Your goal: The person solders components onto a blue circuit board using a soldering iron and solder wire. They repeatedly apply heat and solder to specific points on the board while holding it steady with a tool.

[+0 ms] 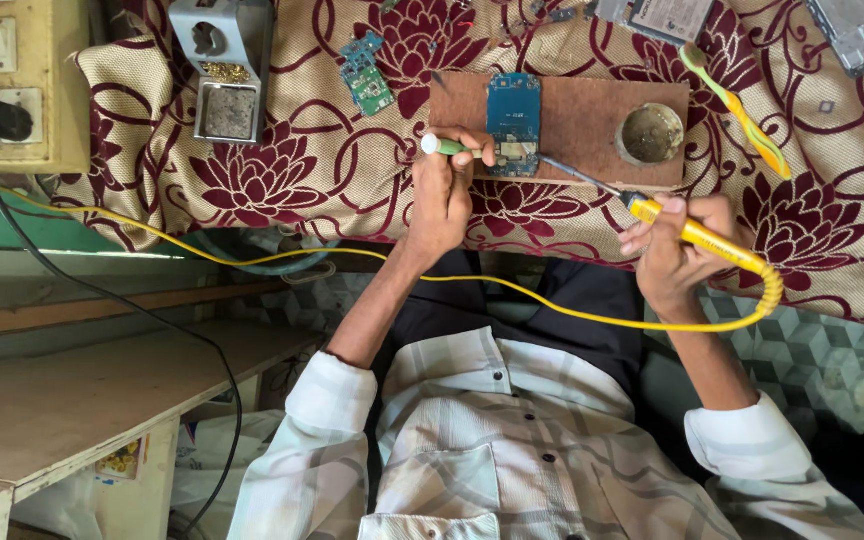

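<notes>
Two blue circuit boards (pixel 513 123) (pixel 366 75), one yellow soldering iron (pixel 697 236), two hands gripping tools.

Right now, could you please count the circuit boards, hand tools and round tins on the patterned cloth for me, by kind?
Circuit boards: 2, the blue one on the wooden board and a teal one on the cloth
Soldering irons: 1, yellow, in the right hand
Green-handled tools: 1, in the left hand
Round tins: 1
Total: 5
</notes>
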